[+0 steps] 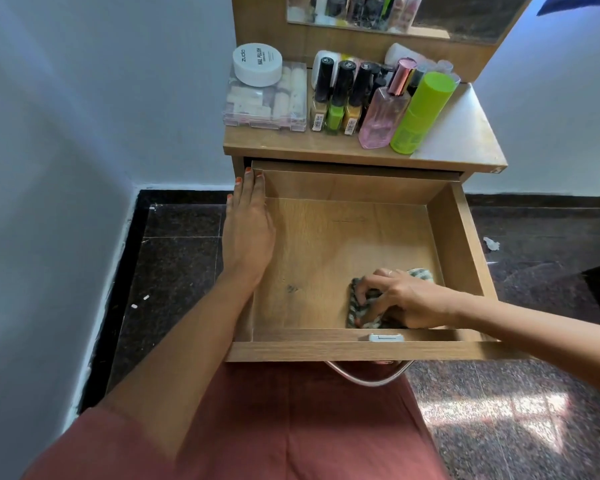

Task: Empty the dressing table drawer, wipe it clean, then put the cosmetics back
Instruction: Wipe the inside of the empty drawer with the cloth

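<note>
The wooden drawer (465, 237) is pulled out and holds nothing but a cloth. My right hand (406, 299) presses a grey-green patterned cloth (361, 310) onto the drawer floor near the front right corner. My left hand (248, 226) lies flat along the drawer's left wall, fingers straight and together, holding nothing. On the dressing table top (465, 133) stand the cosmetics: a clear box (267, 102) with a white nail polish remover jar (257, 64) on it, nail polish bottles (336, 95), a pink perfume bottle (383, 112) and a green spray can (420, 112).
A mirror (395, 12) rises behind the cosmetics. The table stands in a corner, with a white wall close on the left. A metal handle (368, 375) hangs under the drawer front, just above my lap. A paper scrap (490, 243) lies on the dark granite floor.
</note>
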Tool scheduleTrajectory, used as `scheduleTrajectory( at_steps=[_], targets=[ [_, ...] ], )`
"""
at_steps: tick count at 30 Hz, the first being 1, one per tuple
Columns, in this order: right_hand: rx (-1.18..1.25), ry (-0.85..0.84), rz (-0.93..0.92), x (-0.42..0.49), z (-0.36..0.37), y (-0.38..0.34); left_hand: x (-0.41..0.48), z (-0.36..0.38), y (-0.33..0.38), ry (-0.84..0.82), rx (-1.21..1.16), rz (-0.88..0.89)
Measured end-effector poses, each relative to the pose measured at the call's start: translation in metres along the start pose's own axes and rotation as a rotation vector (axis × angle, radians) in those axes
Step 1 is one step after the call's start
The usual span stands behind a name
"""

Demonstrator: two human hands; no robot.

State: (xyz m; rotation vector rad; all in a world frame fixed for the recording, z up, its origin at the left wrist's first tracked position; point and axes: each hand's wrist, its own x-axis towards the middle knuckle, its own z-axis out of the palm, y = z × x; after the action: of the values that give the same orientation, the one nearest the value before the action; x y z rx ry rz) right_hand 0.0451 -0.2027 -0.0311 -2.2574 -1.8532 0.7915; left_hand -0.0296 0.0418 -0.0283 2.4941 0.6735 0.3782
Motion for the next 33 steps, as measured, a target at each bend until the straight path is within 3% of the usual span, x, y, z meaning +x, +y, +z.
scheduleTrajectory(
  at_steps=[9,14,22,27,33],
  targets=[
    [0.023,0.090,-0.204,0.099,0.001,-0.036,0.000,-0.001,0.000,0.006,0.013,0.001],
    [0.075,0.224,-0.071,0.104,-0.010,-0.007,-0.001,-0.002,0.001,0.003,0.017,0.009],
    [0.139,0.499,0.412,0.057,-0.010,0.043,-0.001,-0.001,0.000,0.014,0.017,0.014],
    [0.127,0.256,0.499,0.059,-0.008,0.010,0.000,0.000,0.000,-0.005,0.038,0.008],
    [-0.163,0.066,0.098,0.088,0.016,-0.028,0.001,0.000,0.000,-0.035,0.096,0.010]
  ],
)
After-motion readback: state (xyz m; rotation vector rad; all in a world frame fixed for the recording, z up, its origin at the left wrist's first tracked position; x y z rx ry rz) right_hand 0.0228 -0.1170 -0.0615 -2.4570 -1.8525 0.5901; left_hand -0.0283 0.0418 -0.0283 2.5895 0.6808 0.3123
